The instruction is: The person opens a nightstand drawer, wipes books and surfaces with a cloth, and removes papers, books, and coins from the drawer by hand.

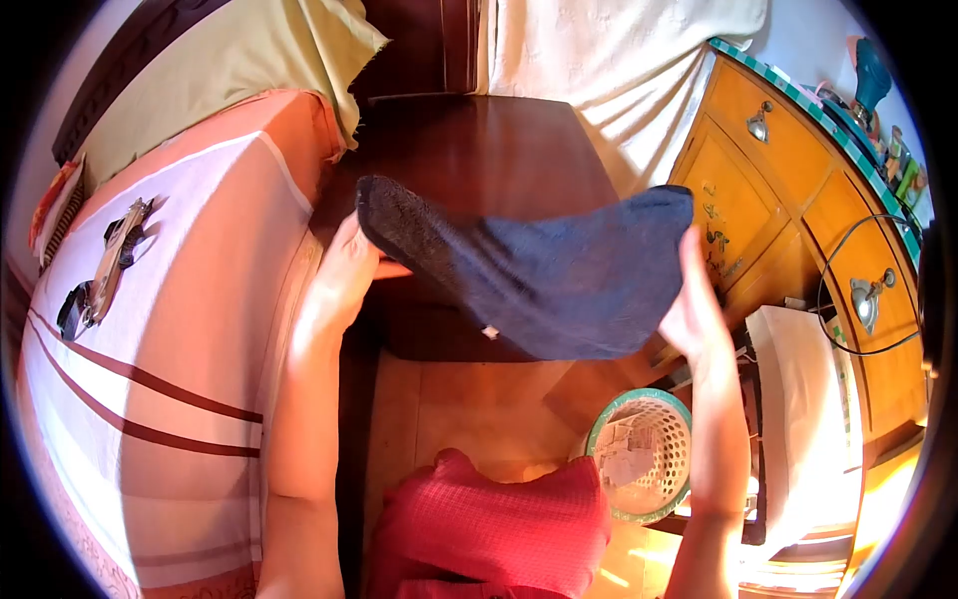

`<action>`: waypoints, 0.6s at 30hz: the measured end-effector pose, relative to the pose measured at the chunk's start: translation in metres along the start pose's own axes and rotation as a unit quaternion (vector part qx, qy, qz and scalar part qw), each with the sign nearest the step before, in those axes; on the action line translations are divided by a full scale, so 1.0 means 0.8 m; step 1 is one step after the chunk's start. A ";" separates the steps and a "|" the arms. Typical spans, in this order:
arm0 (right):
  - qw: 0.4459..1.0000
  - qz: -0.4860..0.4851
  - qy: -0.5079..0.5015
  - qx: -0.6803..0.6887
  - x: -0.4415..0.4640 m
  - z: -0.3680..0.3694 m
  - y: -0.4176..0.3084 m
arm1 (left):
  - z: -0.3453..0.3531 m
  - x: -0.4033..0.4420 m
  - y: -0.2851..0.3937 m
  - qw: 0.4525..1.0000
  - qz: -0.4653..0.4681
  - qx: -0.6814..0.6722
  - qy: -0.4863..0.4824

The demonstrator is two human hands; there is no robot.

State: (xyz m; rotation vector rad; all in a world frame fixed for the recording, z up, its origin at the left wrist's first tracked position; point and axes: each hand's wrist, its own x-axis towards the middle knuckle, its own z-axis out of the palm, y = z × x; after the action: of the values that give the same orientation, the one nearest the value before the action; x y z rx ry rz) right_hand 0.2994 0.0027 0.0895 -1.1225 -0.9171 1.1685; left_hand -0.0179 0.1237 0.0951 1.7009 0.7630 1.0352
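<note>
A dark blue cloth (579,280), which looks like a small towel, is stretched between my two hands in mid-air, sagging in the middle. My left hand (349,265) grips its left end, where the fabric looks darker, near black. On the other side, my right hand (694,304) holds the right edge, its fingers partly behind the fabric. A small whitish tag or scrap (490,332) shows at the lower edge. Below and behind the cloth is a dark brown, glossy wooden surface (449,140).
At left is a bed (190,260) with a striped sheet, a yellow-green cloth (230,70) and a strapped object (108,265). A perforated basket (674,489) holding papers stands on the floor. An orange-brown drawer cabinet (768,150) is at right, beside a cream drape (569,50).
</note>
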 end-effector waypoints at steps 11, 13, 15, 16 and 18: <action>0.997 -0.046 0.064 0.015 -0.021 -0.025 -0.005 | 0.072 -0.016 -0.052 0.818 -0.371 -0.412 -0.155; 0.997 -0.057 0.048 -0.033 -0.024 -0.028 -0.016 | 0.074 -0.018 -0.061 0.826 -0.443 -0.335 -0.099; 0.992 -0.099 0.031 -0.069 -0.036 -0.018 -0.033 | 0.065 -0.014 -0.066 0.832 -0.465 -0.297 -0.060; 0.992 -0.100 0.032 -0.070 -0.037 -0.022 -0.034 | 0.050 -0.009 -0.077 0.825 -0.465 -0.303 -0.104; 0.986 -0.031 -0.055 -0.151 -0.035 -0.033 -0.036 | 0.043 -0.012 -0.080 0.819 -0.462 -0.308 -0.146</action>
State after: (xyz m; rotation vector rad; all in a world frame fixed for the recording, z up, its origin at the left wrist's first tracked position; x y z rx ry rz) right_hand 0.3264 -0.0301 0.1123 -1.2695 -1.2375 1.0719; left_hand 0.0069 0.1226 0.0262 0.7155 0.7946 0.2505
